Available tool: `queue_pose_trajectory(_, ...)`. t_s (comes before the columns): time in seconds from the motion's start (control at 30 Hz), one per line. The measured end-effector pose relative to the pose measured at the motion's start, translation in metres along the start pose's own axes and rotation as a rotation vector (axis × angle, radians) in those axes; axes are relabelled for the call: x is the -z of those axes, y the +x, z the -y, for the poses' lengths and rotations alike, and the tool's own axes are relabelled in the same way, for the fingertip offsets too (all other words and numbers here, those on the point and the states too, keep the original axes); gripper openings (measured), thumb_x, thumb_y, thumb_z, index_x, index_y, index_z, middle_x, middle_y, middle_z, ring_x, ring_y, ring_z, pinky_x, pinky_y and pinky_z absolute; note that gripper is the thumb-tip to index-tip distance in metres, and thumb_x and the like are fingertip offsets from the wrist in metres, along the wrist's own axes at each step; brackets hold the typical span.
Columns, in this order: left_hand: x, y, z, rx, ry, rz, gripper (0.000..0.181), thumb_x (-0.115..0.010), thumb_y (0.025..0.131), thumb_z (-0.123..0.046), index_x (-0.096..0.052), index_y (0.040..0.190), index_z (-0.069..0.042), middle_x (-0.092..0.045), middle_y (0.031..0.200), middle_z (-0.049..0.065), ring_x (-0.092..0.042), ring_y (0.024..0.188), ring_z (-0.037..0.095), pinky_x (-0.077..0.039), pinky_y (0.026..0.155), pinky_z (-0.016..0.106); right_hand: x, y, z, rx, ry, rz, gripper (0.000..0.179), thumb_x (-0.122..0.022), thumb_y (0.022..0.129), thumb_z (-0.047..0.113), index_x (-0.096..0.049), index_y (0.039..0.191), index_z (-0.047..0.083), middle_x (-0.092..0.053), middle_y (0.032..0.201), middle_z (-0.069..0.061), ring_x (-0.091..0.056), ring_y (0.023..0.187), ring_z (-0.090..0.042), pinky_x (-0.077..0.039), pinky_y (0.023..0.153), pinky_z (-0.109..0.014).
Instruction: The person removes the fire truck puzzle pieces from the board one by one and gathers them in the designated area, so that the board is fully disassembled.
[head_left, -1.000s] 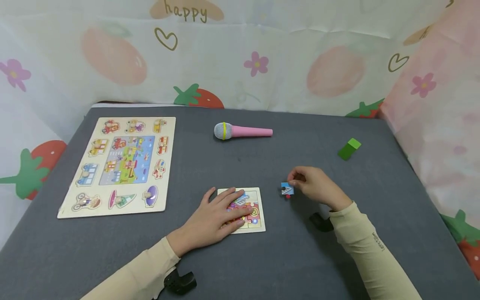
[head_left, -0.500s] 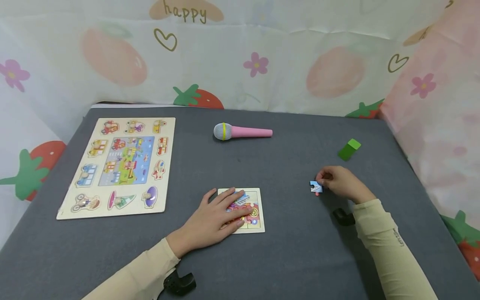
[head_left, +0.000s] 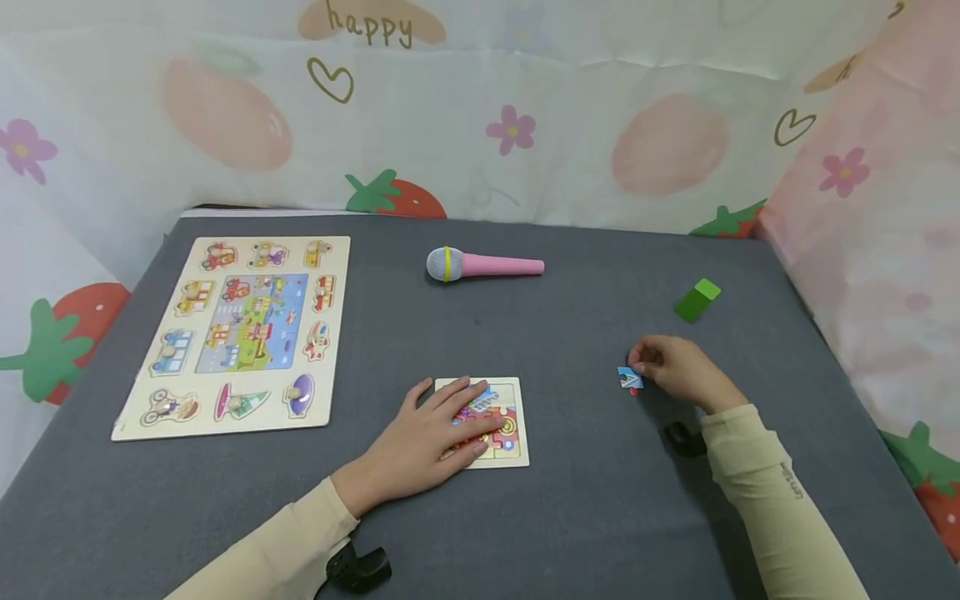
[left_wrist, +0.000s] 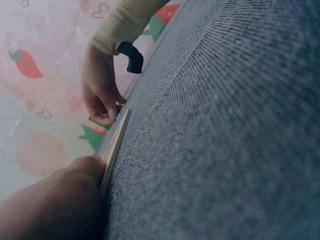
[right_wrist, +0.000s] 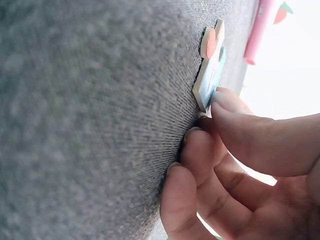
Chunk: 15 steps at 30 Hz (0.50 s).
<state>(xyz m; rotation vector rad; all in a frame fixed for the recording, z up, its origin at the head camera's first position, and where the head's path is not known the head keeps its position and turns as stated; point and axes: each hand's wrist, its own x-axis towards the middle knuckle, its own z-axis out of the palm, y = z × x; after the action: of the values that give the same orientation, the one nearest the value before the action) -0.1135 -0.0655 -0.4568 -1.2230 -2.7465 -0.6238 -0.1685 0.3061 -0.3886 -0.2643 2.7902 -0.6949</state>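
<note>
My left hand lies spread over a small wooden jigsaw puzzle, its fingers straight and covering the left part of the picture. Red, yellow and blue artwork shows beyond the fingertips. Off to the right, my right hand pinches a small blue jigsaw piece with a red tab. In the right wrist view the thumb presses on the end of the piece, with the other fingers curled low against the cloth. The piece sits tilted, close over the grey cloth.
A large wooden peg puzzle of vehicles lies at the left. A pink toy microphone lies at the back middle, and a green block at the back right. Grey cloth covers the table; a strawberry-print curtain hangs behind.
My right hand has moved to the right with the jigsaw piece, away from the small puzzle, then stayed nearly in place while the piece turned slightly. My left hand has stayed put.
</note>
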Motion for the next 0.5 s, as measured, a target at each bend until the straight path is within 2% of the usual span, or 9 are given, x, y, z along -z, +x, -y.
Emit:
queue_pose_trajectory(0.17,-0.001,0.001,-0.001,0.013,0.022,-0.01,0.049,-0.045,0.098,-0.049,-0.044,0.144,-0.032,-0.035,0.153,-0.004,-0.026,0.143,0.016,-0.018,0.111,0.057,0.0,-0.001,0.004,0.01,-0.028,-0.004,0.005,-0.058,0.093,0.005,-0.061,0.092,0.002,-0.063,0.088,-0.01,-0.055,0.078,-0.022,-0.043,0.069,-0.037)
queue_pose_trajectory(0.27,-0.001,0.0,-0.001,0.016,0.033,-0.035,0.056,-0.047,0.096,-0.049,-0.042,0.146,-0.023,-0.037,0.152,-0.004,-0.028,0.143,0.016,-0.02,0.11,0.055,0.0,-0.002,0.012,0.015,-0.054,-0.062,0.006,-0.06,0.092,0.004,-0.062,0.094,-0.001,-0.062,0.09,-0.015,-0.056,0.081,-0.027,-0.045,0.071,-0.042)
queue_pose_trajectory(0.4,-0.002,0.0,-0.001,0.013,0.033,-0.054,0.061,-0.049,0.095,-0.05,-0.04,0.147,-0.018,-0.038,0.151,-0.004,-0.03,0.142,0.015,-0.021,0.11,0.054,-0.003,-0.006,0.037,0.005,-0.046,-0.161,0.012,-0.061,0.091,0.005,-0.062,0.099,-0.004,-0.061,0.095,-0.02,-0.057,0.086,-0.033,-0.046,0.075,-0.047)
queue_pose_trajectory(0.5,-0.002,0.0,-0.001,0.02,0.014,-0.06,0.064,-0.051,0.095,-0.05,-0.037,0.148,-0.017,-0.038,0.152,-0.004,-0.03,0.142,0.015,-0.02,0.111,0.054,-0.014,-0.007,0.062,0.056,-0.013,-0.174,0.013,-0.063,0.091,0.008,-0.063,0.099,-0.002,-0.061,0.093,-0.017,-0.058,0.083,-0.029,-0.047,0.073,-0.044)
